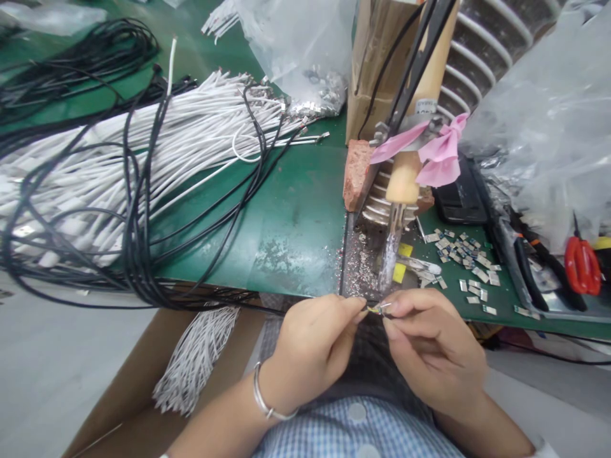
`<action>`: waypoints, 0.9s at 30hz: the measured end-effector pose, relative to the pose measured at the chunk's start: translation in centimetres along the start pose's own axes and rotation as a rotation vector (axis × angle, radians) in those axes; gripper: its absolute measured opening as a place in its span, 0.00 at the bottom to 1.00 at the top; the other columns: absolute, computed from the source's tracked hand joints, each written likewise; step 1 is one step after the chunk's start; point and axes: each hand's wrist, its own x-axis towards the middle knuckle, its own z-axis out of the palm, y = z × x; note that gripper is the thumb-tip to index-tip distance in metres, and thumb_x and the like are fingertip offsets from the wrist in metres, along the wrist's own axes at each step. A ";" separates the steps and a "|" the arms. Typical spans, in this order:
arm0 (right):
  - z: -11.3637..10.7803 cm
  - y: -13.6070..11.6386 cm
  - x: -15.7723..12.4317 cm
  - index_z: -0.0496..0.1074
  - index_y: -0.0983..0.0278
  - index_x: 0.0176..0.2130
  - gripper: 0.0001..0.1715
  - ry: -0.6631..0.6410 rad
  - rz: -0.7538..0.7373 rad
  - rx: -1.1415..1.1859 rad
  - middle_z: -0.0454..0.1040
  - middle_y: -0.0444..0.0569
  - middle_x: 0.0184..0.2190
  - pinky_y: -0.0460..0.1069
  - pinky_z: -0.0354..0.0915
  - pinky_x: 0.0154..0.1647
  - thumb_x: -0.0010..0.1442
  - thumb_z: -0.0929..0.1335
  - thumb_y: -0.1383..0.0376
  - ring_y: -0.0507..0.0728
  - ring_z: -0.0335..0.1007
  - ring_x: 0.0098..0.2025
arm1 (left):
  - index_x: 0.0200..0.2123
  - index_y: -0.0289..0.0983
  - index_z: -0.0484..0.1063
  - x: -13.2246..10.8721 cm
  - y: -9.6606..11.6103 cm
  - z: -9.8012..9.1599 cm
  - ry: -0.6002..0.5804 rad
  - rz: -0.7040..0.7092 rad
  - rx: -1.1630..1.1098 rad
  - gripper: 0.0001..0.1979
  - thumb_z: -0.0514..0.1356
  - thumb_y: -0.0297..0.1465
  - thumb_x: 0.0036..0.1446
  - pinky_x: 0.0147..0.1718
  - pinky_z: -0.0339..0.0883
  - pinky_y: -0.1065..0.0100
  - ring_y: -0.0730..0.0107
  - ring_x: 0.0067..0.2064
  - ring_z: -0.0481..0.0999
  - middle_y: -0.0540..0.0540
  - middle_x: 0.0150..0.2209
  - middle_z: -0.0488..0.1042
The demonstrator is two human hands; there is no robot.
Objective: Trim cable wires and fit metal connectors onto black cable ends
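My left hand [312, 340] and my right hand [429, 346] meet at the table's front edge, fingertips pinched together. Between them is a tiny metal connector piece [378, 308] with a bit of yellow wire; a thin black cable [248, 308] runs from the left fingers off to the left. Just above the fingertips hangs the tip of a soldering iron [391, 254] with a wooden handle [405, 175], fixed upright and tied with pink ribbon [442, 152]. Several small circuit chips [465, 254] lie scattered right of the iron.
A big bundle of white cables [143, 152] crossed by black cables [133, 254] covers the green table [286, 216] at left. A brick [356, 175], cardboard box [372, 76], plastic bags [539, 127], red scissors [582, 264] and pliers [529, 267] stand around. A cable tassel [195, 356] hangs below.
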 end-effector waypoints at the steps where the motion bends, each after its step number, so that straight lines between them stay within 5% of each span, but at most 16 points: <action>1: 0.0 0.0 0.0 0.70 0.64 0.37 0.15 0.004 -0.021 -0.024 0.71 0.47 0.38 0.50 0.74 0.43 0.54 0.67 0.82 0.53 0.73 0.41 | 0.42 0.29 0.73 0.1 0.1 0.0 0.008 -0.005 0.004 0.07 0.56 0.21 0.62 0.26 0.66 0.72 0.71 0.26 0.74 0.46 0.27 0.77; 17: -0.1 -0.4 0.7 0.70 0.65 0.36 0.15 0.007 -0.101 -0.075 0.70 0.46 0.38 0.47 0.73 0.46 0.53 0.67 0.83 0.51 0.73 0.43 | 0.42 0.31 0.72 0.6 0.3 0.0 0.025 -0.012 -0.012 0.07 0.57 0.21 0.62 0.25 0.67 0.72 0.71 0.26 0.75 0.46 0.27 0.77; 27: 0.1 -0.4 0.2 0.71 0.62 0.32 0.13 0.002 0.196 0.223 0.72 0.45 0.33 0.48 0.74 0.37 0.55 0.67 0.79 0.53 0.74 0.36 | 0.41 0.33 0.71 -0.7 -0.1 0.8 0.085 0.010 -0.133 0.09 0.55 0.19 0.60 0.27 0.72 0.71 0.70 0.28 0.77 0.44 0.29 0.79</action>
